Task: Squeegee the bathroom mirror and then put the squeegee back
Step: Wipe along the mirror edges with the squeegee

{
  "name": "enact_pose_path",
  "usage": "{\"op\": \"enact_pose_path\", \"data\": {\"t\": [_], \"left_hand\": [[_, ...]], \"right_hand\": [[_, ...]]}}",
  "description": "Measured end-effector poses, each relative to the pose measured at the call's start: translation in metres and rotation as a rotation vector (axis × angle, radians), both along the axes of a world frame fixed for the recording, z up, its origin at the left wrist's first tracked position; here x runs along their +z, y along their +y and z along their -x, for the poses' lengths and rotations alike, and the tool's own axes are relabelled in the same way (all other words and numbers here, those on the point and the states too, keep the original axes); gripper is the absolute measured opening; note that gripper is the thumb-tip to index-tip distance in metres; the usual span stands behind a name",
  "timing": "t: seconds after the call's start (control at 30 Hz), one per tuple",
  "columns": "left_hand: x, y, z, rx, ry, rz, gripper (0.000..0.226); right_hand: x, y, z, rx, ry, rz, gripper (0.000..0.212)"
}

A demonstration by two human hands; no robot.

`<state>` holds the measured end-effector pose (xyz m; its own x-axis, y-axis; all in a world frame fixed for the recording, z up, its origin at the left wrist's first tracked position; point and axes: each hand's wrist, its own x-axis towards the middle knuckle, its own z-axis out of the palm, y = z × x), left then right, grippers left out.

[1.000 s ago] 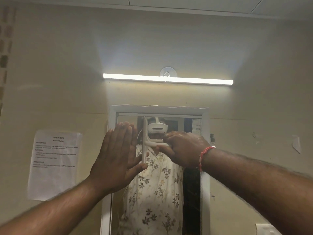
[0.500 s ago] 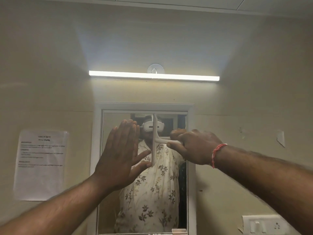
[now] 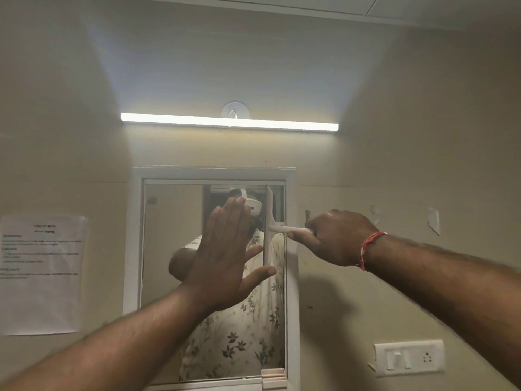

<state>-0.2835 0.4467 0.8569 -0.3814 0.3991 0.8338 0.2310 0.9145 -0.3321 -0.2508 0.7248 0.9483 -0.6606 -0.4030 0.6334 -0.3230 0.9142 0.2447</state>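
Head view: right hand grips squeegee; blade past its fingers seemingly beside mirror frame, may snag; left hand flat, open-fingered.

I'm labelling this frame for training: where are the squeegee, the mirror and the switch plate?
squeegee (image 3: 290, 229): head view, on its white handle.
mirror (image 3: 169, 227): head view, on the bare glass at the left.
switch plate (image 3: 410, 358): head view, on the plate's middle.
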Motion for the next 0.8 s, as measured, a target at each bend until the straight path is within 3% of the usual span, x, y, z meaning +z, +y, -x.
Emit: {"op": "enact_pose_path", "data": {"t": [0.8], "left_hand": [[-0.018,-0.002,-0.008,-0.025,-0.008,-0.022,0.116]], "right_hand": [[-0.006,0.036,0.007,-0.034,0.021,0.074,0.065]]}}
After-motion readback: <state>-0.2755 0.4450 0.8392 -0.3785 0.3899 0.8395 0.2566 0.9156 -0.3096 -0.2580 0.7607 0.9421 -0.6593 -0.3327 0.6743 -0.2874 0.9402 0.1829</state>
